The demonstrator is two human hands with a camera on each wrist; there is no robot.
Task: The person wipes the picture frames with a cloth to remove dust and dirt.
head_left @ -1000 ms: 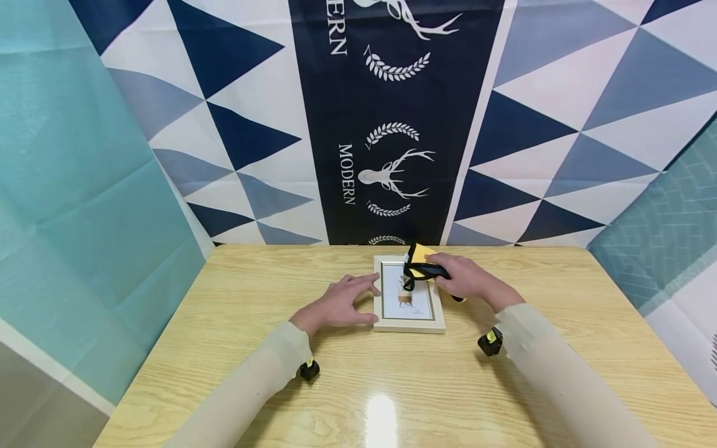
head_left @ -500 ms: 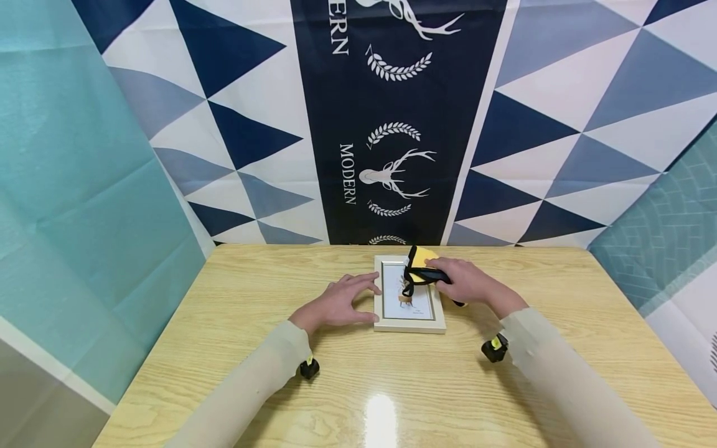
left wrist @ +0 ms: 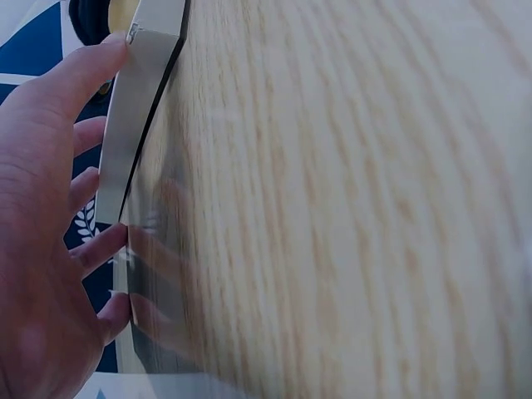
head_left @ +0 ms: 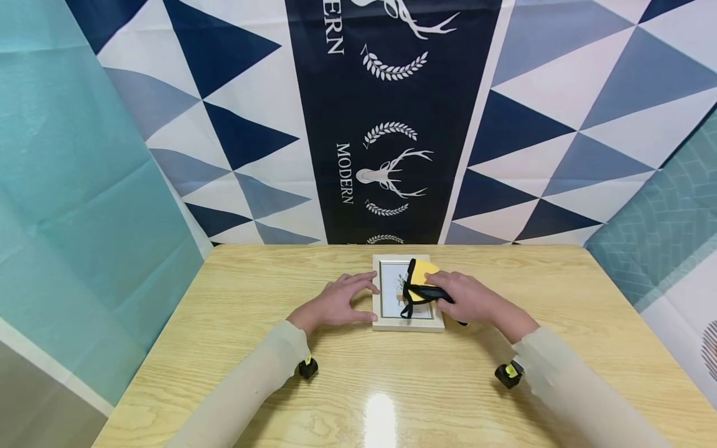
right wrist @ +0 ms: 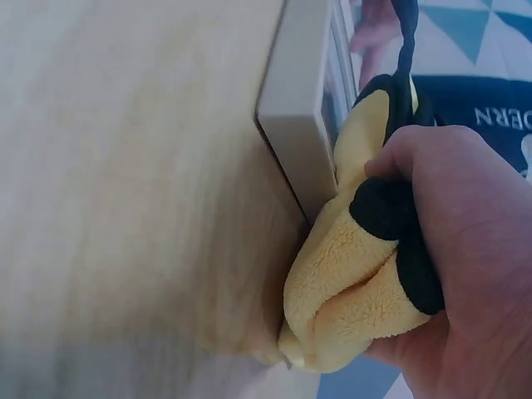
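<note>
A picture frame (head_left: 407,325) with a pale border lies flat on the wooden table, a small drawing behind its glass. Along its left side rests my left hand (head_left: 338,300), thumb and fingers spread, the tips touching the border. The left wrist view shows that thumb at a corner of the frame (left wrist: 140,91). My right hand (head_left: 470,298) grips a yellow cloth (head_left: 424,270) with black edging and a black loop, bunched over the right part of the glass. In the right wrist view the fluffy cloth (right wrist: 341,283) hangs past the frame's edge and partly hides it.
The light wood table (head_left: 269,392) extends around the frame. Behind it hangs a patterned cloth (head_left: 386,124) with triangles and deer heads. A teal sheet (head_left: 101,186) is at the left. A small black camera (head_left: 508,374) sits at the right wrist.
My right hand has drawn the yellow cloth down the glass toward me, uncovering the upper part and covering more of the lower right. My left hand stays at the frame's left side.
</note>
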